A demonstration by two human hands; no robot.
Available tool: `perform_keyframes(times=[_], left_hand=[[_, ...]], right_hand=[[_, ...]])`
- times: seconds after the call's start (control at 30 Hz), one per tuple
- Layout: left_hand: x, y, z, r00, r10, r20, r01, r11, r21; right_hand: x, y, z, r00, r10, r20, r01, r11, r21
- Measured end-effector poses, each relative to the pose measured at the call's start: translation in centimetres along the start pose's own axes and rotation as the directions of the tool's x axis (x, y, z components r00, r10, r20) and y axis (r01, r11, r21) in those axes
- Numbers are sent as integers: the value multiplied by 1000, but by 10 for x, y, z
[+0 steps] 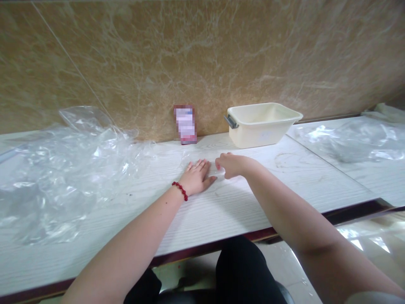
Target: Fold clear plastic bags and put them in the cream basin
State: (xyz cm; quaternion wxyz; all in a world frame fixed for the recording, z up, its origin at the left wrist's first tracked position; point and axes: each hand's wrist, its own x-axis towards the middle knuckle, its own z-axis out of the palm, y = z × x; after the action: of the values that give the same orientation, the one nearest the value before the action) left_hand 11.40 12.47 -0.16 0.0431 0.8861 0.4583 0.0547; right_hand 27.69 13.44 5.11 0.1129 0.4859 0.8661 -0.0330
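Observation:
My left hand, with a red bead bracelet at the wrist, lies flat on the white wood-grain table, its fingers stretched out. Under and around it is a thin clear plastic bag, hard to make out against the tabletop. Just to the right, my right hand is closed, fingers bent down and pinched at the bag's right end. The fingertips are partly hidden. A large heap of clear plastic bags spreads over the left side of the table.
A cream plastic bin with a grey handle stands at the back against the marble wall. A phone with a blurred screen leans on the wall. More clear plastic lies far right. The table's dark front edge runs above my knees.

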Motion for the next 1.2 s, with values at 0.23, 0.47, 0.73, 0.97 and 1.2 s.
perform_keyframes(times=[0.23, 0.47, 0.73, 0.97, 1.2], left_hand=[[2, 2, -1, 1000, -13, -17, 13, 1000, -22], [2, 2, -2, 998, -2, -56, 1, 1000, -24], [6, 2, 0, 994, -62, -91, 56, 996, -66], [8, -3, -7, 970, -160, -180, 121, 970, -212], [-7, -17, -31, 892, -357, -278, -40, 550, -834]], right_hand=[[8, 7, 7, 997, 12, -76, -9, 999, 46], [9, 11, 5, 987, 4, -159, 4, 999, 48], [8, 10, -2, 956, 45, -291, -19, 996, 92], [4, 4, -10, 855, -1, -518, 108, 978, 176], [13, 10, -9, 674, 279, -684, 230, 800, 553]])
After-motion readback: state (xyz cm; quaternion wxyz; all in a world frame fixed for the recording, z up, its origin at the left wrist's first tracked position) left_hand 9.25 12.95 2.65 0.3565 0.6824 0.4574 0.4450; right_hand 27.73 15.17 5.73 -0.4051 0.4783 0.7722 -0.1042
